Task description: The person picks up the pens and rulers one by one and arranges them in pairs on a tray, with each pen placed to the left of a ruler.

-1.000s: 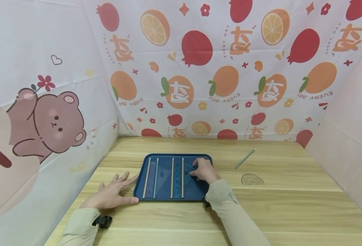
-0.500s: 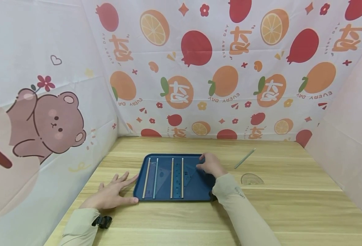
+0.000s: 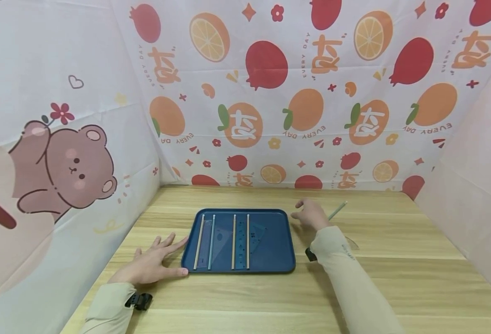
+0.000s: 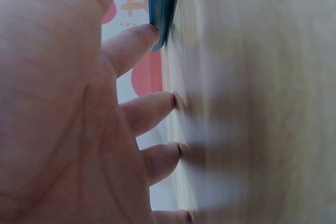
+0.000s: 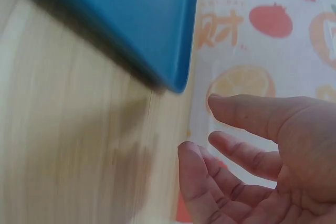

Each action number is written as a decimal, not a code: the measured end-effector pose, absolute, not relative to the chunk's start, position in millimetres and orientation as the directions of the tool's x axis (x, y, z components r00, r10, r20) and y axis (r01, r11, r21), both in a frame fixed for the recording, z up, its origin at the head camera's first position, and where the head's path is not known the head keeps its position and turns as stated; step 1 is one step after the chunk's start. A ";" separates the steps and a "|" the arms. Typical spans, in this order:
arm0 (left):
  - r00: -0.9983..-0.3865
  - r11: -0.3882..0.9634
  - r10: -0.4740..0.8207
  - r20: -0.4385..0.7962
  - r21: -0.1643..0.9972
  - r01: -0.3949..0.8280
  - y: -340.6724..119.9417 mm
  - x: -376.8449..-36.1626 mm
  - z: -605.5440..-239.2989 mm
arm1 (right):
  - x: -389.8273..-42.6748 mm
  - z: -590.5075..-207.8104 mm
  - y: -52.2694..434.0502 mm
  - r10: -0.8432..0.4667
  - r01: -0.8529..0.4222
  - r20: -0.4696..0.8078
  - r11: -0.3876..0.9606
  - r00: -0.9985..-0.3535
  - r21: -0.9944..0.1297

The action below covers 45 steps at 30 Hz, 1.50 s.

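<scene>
My left hand (image 3: 151,265) lies spread at the left side of a blue tray (image 3: 276,248), its thumb and index finger touching the rim. Other fingertips rest on the table in the left wrist view. Past the tray's right edge, my right hand (image 3: 309,215) hovers with loosely bent fingers and nothing between them. From left to right the tray bears a wooden pencil (image 3: 199,241), a clear ruler (image 3: 204,246), a blue pencil (image 3: 211,242), a clear set square (image 3: 222,243), a second wooden pencil (image 3: 233,242), a blue ruler (image 3: 240,246), a third wooden pencil (image 3: 247,242) and a blue set square (image 3: 257,235).
A green pencil (image 3: 339,209) lies on the wooden table (image 3: 399,260), partly behind my right hand. The clear protractor (image 3: 352,242) is mostly covered by the right sleeve. Printed cloth (image 3: 266,116) stands behind the table and along its sides.
My right hand has left the blue set square and moved right, off the tray, towards the green pencil. The set square stays on the tray. My left hand has not moved.
</scene>
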<state>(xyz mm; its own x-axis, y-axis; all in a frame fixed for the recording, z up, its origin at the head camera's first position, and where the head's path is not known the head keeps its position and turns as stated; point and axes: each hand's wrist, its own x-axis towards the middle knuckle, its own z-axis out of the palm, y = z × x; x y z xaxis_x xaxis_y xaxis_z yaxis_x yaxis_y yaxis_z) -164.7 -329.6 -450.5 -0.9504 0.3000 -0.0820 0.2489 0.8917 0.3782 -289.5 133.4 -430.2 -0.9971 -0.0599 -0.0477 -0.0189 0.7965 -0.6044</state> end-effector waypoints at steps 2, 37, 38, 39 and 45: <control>-0.950 0.892 0.300 -0.083 0.376 0.249 -329.6 -164.5 -450.6 | -291.6 -431.7 141.9 -0.061 -0.016 -0.053 0.794 -0.997 -0.608; -0.951 0.894 0.300 -0.070 0.369 0.255 -330.0 -166.8 -453.0 | -310.2 -434.1 236.3 0.066 0.139 -0.140 0.779 -0.988 -0.612; -0.951 0.894 0.300 -0.067 0.368 0.256 -330.2 -167.1 -453.7 | -310.2 -435.2 237.3 0.073 0.141 -0.136 0.787 -0.988 -0.601; -0.951 0.893 0.301 -0.065 0.369 0.257 -330.3 -167.4 -454.3 | -310.2 -436.1 238.0 0.083 0.148 -0.136 0.792 -0.987 -0.592; -0.951 0.892 0.302 -0.063 0.372 0.258 -330.5 -168.0 -455.2 | -313.5 -443.0 241.4 0.126 0.179 -0.131 0.800 -0.983 -0.573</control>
